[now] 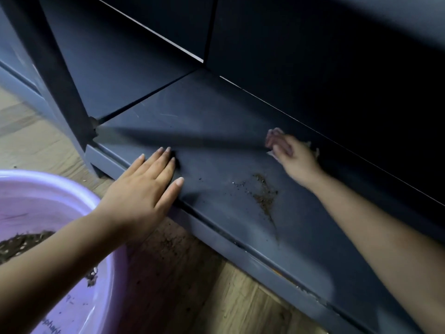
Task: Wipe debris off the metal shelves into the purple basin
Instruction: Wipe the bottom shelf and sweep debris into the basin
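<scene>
A dark blue-grey metal shelf (216,131) runs across the view, low above the floor. Brown debris (265,196) lies in a streak near its front edge. My left hand (144,186) rests flat on the shelf's front edge with straight fingers. Farther back on the shelf my right hand (293,155), blurred, presses a small pale cloth (273,137) against the surface, fingers curled over it. The purple basin (72,196) stands on the floor at the lower left, with dark debris (21,242) inside it, partly hidden by my left forearm.
A dark upright post (60,75) of the shelf unit stands at the left. A back panel (337,68) closes the shelf behind my right hand. Wooden floor (216,297) with scattered crumbs lies below the shelf edge.
</scene>
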Demonstrator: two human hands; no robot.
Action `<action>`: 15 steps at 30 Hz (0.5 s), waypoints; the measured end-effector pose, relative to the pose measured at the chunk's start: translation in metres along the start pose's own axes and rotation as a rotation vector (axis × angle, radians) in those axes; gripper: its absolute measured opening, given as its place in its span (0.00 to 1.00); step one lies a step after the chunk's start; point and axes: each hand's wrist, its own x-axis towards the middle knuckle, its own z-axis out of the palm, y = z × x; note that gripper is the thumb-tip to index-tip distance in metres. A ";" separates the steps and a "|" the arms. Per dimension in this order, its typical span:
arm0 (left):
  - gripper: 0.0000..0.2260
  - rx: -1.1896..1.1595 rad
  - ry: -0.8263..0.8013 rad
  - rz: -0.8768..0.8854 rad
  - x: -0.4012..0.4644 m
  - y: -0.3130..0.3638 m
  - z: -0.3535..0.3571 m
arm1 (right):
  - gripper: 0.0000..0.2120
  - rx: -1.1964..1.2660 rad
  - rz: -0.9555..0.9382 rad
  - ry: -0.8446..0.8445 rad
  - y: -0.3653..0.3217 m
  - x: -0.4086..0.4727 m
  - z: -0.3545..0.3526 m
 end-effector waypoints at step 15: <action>0.44 0.035 -0.014 0.079 0.002 0.022 -0.005 | 0.04 0.007 0.160 0.152 0.014 -0.105 -0.028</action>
